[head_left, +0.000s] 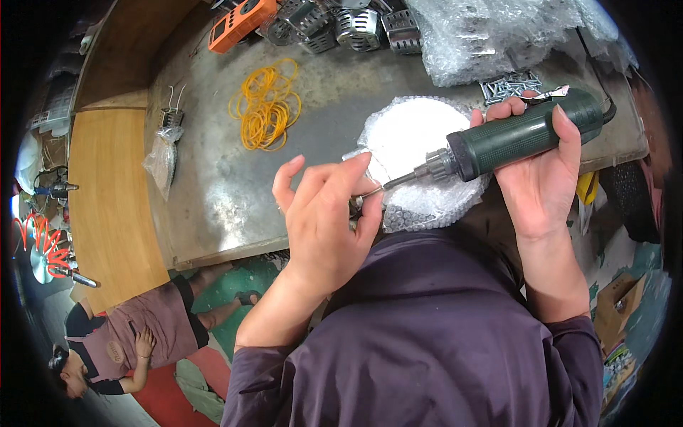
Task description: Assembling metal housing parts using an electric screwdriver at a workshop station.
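Note:
My right hand [537, 171] is wrapped round a dark green electric screwdriver [523, 139], held tilted with its bit pointing down to the left. At the tip of the bit, my left hand [324, 213] pinches a small metal screw [370, 192] between thumb and fingers, the other fingers bent. The fingers partly hide the screw. Beneath the bit, at the table's near edge, lies a bright white round thing [409, 135] in bubble wrap [434, 210]. A pile of silver screws [509, 87] sits just beyond the screwdriver.
Yellow rubber bands [267, 107] lie on the metal worktable [327, 78]. At the back are slotted metal housings [358, 28], an orange device [242, 25] and bubble-wrapped parts [491, 35]. A bagged part [165, 149] lies left. Another person [142, 334] is at lower left.

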A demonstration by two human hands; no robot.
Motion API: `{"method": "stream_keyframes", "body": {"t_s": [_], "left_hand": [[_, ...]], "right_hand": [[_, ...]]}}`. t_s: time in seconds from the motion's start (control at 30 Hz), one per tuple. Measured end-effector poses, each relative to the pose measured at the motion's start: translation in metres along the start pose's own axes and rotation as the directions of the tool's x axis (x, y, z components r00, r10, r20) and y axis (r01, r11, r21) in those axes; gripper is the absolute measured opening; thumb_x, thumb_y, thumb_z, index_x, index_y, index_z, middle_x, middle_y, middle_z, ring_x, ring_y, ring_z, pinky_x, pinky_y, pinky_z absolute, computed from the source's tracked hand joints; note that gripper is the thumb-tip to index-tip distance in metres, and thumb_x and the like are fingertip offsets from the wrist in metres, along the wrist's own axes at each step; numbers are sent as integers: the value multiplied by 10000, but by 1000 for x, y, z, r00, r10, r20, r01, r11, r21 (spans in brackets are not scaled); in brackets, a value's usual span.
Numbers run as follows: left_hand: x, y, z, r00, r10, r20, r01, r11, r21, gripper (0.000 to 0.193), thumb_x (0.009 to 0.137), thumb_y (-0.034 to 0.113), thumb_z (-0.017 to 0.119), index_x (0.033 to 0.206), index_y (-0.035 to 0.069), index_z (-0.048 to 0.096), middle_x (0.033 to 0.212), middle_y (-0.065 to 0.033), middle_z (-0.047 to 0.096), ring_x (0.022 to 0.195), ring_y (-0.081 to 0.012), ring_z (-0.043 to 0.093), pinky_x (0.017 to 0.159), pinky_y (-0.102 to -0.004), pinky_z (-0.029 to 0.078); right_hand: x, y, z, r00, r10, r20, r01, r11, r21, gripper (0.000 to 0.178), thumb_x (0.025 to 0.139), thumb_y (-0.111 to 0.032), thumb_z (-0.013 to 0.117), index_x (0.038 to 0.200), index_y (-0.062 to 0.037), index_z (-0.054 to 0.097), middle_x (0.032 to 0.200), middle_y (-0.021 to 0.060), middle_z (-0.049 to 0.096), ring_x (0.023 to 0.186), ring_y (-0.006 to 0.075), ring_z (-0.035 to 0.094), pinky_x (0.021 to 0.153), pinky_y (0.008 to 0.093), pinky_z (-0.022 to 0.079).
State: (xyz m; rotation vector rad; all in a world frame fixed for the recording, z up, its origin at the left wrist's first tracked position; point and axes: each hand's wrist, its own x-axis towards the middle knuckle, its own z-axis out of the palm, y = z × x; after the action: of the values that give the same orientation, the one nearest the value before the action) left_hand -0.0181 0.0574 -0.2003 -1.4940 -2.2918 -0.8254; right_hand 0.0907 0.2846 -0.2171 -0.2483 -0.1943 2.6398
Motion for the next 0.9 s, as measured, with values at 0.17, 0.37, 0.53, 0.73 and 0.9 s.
{"method": "stream_keyframes", "body": {"t_s": [0.17,0.37,0.53,0.73,0.9], "left_hand": [[4,2,0,997,-23,77,22,1000,9,599,719,-16,719,1263,73,483,865,14,682,920,-176,613,1097,-482,237],[3,0,2,1000,-13,27,12,1000,10,582,715,-1,711,1255,74,507,857,19,665,928,-188,608,1102,-492,238],[10,0,0,998,-20,61,18,999,30,585,692,1,696,1247,81,529,844,37,625,897,-187,599,1091,-506,246],[11,-6,-6,995,5,104,-3,1000,-22,607,684,56,724,1252,53,510,1009,-65,625,1006,-245,587,1089,-517,265],[1,-30,-10,997,-28,77,47,966,-256,724,658,144,827,1286,60,477,1245,-172,539,1081,-323,566,996,-465,401]], "right_hand": [[-1,1,-3,1000,-3,-16,3,1000,0,281,890,-228,655,1072,-30,573,990,131,623,1036,281,589,1103,520,378],[0,3,-2,999,-3,-44,3,1000,-4,271,887,-229,660,1056,-33,581,980,128,629,1037,281,589,1100,523,380],[1,5,-2,999,-6,-43,6,1000,3,263,884,-228,664,1049,-39,585,981,125,635,1032,279,591,1098,519,382],[2,14,2,996,23,-83,-24,1000,-4,255,876,-235,669,1032,-49,592,982,121,638,1032,277,593,1092,507,393],[1,16,4,991,15,-130,-17,1000,-14,239,875,-248,674,1011,-65,601,978,113,647,1027,271,601,1068,492,424]]}}
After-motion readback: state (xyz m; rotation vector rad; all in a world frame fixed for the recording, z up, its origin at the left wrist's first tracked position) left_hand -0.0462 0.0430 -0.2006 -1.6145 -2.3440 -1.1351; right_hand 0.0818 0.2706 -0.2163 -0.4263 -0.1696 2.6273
